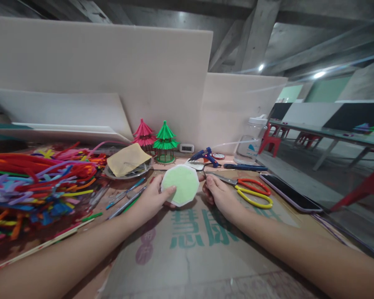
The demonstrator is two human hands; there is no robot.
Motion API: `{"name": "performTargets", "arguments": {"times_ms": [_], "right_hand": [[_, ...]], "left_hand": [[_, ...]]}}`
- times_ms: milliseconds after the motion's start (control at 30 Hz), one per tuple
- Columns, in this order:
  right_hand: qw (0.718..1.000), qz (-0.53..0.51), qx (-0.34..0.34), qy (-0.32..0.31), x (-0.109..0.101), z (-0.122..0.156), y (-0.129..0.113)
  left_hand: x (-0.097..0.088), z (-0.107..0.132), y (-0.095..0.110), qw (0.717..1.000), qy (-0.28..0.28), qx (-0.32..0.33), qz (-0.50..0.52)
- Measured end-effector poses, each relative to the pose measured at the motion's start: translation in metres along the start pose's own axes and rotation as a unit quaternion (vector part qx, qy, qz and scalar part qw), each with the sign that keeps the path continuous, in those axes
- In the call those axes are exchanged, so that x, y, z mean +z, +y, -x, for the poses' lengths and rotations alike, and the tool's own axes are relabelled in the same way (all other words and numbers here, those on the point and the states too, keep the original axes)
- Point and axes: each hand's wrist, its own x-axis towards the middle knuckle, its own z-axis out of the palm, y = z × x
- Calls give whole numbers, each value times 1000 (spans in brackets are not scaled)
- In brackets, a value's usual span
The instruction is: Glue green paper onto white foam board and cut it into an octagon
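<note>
My left hand (154,199) grips a pale green octagonal piece with a white rim (180,184), thumb on its face, holding it upright above the cardboard sheet (190,253). My right hand (220,194) is beside the octagon's right edge with fingers curled; whether it touches the piece or holds anything is hidden. Scissors with red and yellow handles (249,192) lie just right of that hand.
A heap of coloured pipe cleaners (34,182) fills the left. Behind stand a pink pagoda model (143,136), a green pagoda model (165,141), a blue glue gun (205,157), a plate with yellow paper (127,164), pens (126,197), a phone (288,191), a clear jar (251,139) and white boards (112,74).
</note>
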Motion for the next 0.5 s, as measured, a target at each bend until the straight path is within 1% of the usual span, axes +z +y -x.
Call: {"name": "performTargets", "arguments": {"times_ms": [200,500], "right_hand": [[1000,-16,15,6,1,2,-3],[1000,20,-4,-4,0,1,4]], "left_hand": [[-1,-1,-2,1000,-9,8,3],[0,4,5,1000,0,10,-4]]}}
